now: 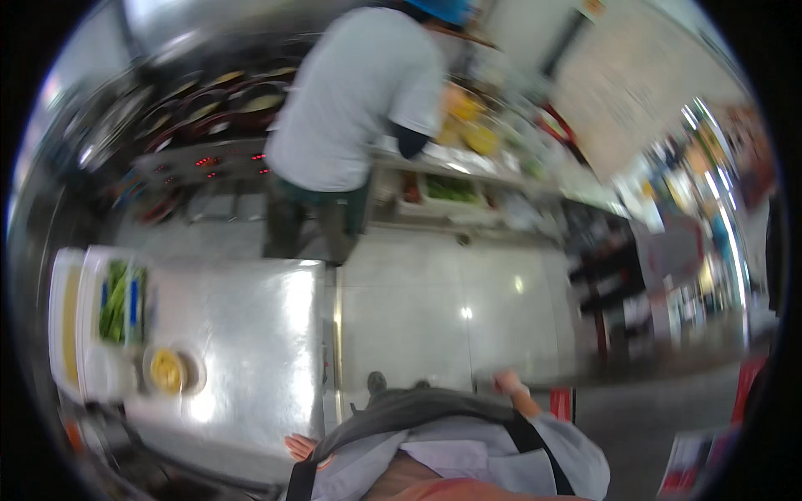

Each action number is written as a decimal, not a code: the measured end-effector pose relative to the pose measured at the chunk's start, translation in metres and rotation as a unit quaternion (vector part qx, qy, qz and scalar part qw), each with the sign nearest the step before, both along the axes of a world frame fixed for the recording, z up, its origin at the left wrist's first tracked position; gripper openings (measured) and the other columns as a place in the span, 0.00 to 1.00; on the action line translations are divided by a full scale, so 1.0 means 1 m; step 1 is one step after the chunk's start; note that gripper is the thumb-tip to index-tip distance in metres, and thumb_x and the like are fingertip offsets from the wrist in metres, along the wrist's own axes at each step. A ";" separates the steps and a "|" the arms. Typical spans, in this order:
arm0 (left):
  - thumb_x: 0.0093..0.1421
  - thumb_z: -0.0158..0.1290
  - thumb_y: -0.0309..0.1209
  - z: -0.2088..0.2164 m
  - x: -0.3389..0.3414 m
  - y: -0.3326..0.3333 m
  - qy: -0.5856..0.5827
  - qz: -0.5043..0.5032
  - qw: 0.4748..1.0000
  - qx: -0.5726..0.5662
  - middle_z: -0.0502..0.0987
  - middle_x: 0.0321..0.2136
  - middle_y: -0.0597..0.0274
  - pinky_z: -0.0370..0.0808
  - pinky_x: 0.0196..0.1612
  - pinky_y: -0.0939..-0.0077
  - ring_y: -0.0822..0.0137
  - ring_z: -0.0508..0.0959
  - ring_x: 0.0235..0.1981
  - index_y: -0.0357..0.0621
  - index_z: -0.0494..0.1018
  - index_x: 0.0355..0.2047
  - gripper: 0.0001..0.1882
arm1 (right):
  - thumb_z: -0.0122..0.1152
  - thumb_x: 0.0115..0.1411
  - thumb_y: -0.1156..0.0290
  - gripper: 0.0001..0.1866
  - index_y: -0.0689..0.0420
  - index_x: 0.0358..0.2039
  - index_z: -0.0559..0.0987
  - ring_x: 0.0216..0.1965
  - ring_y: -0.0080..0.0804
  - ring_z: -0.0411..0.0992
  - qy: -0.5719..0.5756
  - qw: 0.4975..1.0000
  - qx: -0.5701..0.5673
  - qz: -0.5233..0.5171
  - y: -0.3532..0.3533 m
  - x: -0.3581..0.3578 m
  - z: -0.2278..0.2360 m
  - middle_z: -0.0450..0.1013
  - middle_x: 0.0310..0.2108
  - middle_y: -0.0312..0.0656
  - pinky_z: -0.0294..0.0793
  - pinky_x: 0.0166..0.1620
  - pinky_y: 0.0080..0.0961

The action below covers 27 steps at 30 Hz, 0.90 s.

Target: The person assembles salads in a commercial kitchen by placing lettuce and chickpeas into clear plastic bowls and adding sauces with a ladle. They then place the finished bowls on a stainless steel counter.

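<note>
My left hand [299, 447] is at the near right part of a steel table [242, 334], fingers stretched out and holding nothing. Out to the other side, my right hand [507, 382] looks closed beside the end of a dark counter [618, 401]; blur hides what is in it, if anything. On the steel table stands a small round tub [170, 371] with yellow pieces in it. Behind the tub, long green vegetables [117, 305] lie in a white plastic container [90, 334].
A person in a white shirt [359, 92] bends over the far worktop [468, 159], near yellow food [478, 138]. Several dark pots [205, 104] stand on a stove at the far left. Below the worktop is a bin of greens [451, 188]. Tiled floor [434, 292] lies between.
</note>
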<state>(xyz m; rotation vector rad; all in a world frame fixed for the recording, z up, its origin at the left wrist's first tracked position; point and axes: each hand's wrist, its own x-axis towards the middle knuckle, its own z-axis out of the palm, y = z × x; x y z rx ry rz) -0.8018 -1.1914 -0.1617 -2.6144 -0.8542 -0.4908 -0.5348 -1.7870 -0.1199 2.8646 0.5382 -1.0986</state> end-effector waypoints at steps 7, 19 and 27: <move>0.52 0.51 0.34 -0.029 -0.028 0.043 0.040 -0.036 0.999 0.004 0.64 0.54 0.42 0.59 0.57 0.54 0.49 0.65 0.56 0.34 0.60 0.54 0.30 | 0.47 0.55 0.65 0.13 0.57 0.23 0.79 0.21 0.30 0.76 0.109 0.893 0.129 -0.418 0.032 -0.045 -0.021 0.77 0.21 0.40 0.73 0.26 0.29; 0.52 0.55 0.38 -0.019 -0.007 -0.018 0.074 0.087 0.993 0.006 0.70 0.47 0.44 0.64 0.52 0.55 0.48 0.70 0.48 0.34 0.64 0.50 0.29 | 0.43 0.58 0.63 0.16 0.57 0.28 0.79 0.26 0.28 0.77 0.118 0.866 0.169 -0.455 -0.011 -0.022 -0.042 0.79 0.26 0.39 0.75 0.33 0.29; 0.51 0.57 0.40 -0.008 0.034 -0.034 0.105 0.174 0.979 -0.027 0.73 0.43 0.45 0.67 0.49 0.56 0.46 0.72 0.45 0.33 0.65 0.48 0.29 | 0.44 0.57 0.61 0.18 0.62 0.27 0.78 0.23 0.30 0.76 0.089 0.834 0.214 -0.501 -0.092 -0.004 -0.060 0.78 0.24 0.43 0.73 0.32 0.30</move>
